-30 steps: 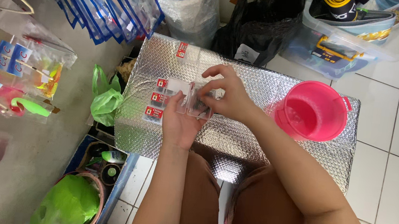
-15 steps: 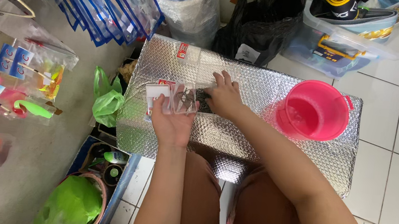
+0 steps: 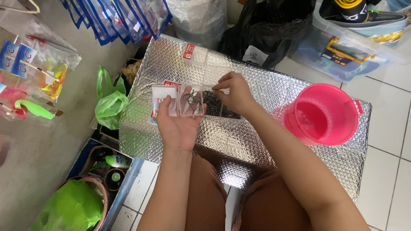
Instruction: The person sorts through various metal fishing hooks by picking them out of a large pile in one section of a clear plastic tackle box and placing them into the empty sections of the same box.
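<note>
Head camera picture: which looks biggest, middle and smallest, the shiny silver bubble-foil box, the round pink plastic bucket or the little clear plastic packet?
1. Shiny silver bubble-foil box
2. Round pink plastic bucket
3. Little clear plastic packet, resting on the left hand

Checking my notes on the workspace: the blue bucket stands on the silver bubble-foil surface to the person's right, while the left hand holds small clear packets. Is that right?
Not quite: the bucket is pink, not blue, as the head view shows. The rest holds: it stands on the silver bubble-foil surface to the person's right, and the left hand holds small clear packets.
</note>
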